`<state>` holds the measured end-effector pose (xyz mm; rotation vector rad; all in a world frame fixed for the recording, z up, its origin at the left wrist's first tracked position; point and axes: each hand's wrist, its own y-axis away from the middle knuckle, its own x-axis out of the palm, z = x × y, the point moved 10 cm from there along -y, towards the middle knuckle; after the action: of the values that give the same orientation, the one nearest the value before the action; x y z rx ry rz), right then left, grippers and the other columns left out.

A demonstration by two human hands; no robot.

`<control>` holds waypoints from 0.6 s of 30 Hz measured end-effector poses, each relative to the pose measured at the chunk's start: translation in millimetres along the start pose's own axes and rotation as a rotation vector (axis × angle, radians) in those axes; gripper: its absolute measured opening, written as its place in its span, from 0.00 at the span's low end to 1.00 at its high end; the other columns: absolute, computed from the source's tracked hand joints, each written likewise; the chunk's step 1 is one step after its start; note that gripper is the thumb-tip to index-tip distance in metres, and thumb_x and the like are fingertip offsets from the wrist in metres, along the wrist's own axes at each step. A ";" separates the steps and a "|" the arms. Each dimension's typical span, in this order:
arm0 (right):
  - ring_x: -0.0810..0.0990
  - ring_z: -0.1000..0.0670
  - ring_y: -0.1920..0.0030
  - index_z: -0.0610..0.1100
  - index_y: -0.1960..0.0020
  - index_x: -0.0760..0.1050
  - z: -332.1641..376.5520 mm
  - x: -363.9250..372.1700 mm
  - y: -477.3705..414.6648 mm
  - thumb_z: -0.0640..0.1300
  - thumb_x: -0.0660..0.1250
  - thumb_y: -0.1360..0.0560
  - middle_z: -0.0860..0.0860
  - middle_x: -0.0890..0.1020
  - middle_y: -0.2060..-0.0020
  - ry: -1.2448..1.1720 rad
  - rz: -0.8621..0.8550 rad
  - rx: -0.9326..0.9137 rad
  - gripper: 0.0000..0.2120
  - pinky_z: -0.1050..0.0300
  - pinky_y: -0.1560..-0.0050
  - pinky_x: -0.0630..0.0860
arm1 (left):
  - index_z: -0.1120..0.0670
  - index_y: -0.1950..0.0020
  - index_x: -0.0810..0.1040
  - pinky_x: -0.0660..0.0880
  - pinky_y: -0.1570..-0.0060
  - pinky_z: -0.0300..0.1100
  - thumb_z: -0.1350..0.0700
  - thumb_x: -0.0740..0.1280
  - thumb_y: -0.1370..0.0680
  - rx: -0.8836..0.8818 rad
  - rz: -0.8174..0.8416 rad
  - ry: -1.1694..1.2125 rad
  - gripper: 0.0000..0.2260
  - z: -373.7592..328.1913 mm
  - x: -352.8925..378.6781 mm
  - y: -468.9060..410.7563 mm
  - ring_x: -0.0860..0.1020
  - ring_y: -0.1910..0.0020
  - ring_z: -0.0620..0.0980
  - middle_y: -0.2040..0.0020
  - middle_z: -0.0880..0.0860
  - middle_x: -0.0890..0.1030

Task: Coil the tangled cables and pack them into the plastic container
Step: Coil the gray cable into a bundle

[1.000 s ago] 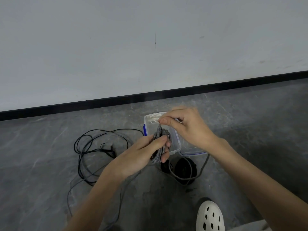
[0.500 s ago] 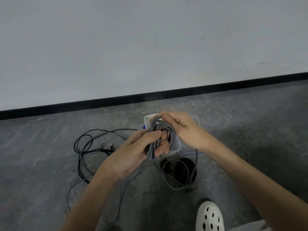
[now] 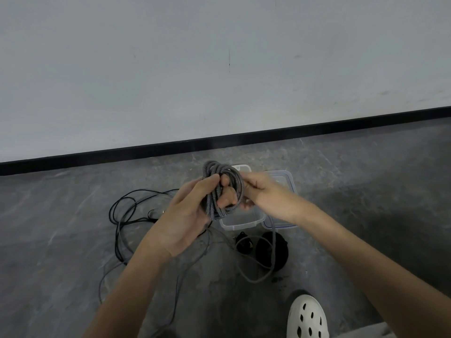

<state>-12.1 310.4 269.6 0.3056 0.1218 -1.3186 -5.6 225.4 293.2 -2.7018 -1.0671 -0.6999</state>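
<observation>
A grey braided cable (image 3: 214, 191) is being held as a coil of several loops. It is being gripped by the left hand (image 3: 185, 215), fingers curled through the turns, and pinched at its outer loop by the right hand (image 3: 263, 193). A loose tail (image 3: 273, 254) is trailing below the right hand to the floor, so winding is judged unfinished. The plastic container (image 3: 240, 224) is standing open just beneath both hands, nothing packed showing in it. Black cables (image 3: 119, 215) are lying tangled left of the left hand.
</observation>
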 end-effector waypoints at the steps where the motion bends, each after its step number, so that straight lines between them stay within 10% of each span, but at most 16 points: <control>1: 0.72 0.54 0.68 0.37 0.49 0.74 0.8 1.6 0.3 0.33 0.53 0.18 0.38 0.74 0.64 0.008 -0.008 0.006 0.11 0.64 0.66 0.72 | 0.56 0.54 0.73 0.74 0.50 0.43 0.51 0.58 0.21 0.010 -0.012 0.010 0.10 -0.4 -1.0 -0.7 0.72 0.58 0.49 0.67 0.48 0.71; 9: 0.73 0.55 0.70 0.53 0.59 0.66 -5.1 33.8 7.4 0.37 0.51 0.17 0.50 0.75 0.69 0.171 0.089 0.114 0.16 0.61 0.62 0.73 | 0.55 0.53 0.76 0.76 0.47 0.38 0.52 0.60 0.22 0.110 -0.155 0.148 0.08 -11.6 -21.9 -1.1 0.76 0.55 0.47 0.65 0.48 0.74; 18: 0.74 0.47 0.68 0.38 0.44 0.70 -8.7 51.2 10.5 0.39 0.52 0.17 0.49 0.75 0.67 0.154 0.145 0.223 0.09 0.52 0.63 0.72 | 0.54 0.56 0.74 0.73 0.51 0.37 0.55 0.54 0.18 0.178 -0.297 0.111 0.12 -16.7 -39.2 -2.3 0.75 0.62 0.44 0.66 0.47 0.74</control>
<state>11.6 267.5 249.6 0.5956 0.0805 -1.1657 -38.3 198.2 289.2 -2.3521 -1.4436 -0.7492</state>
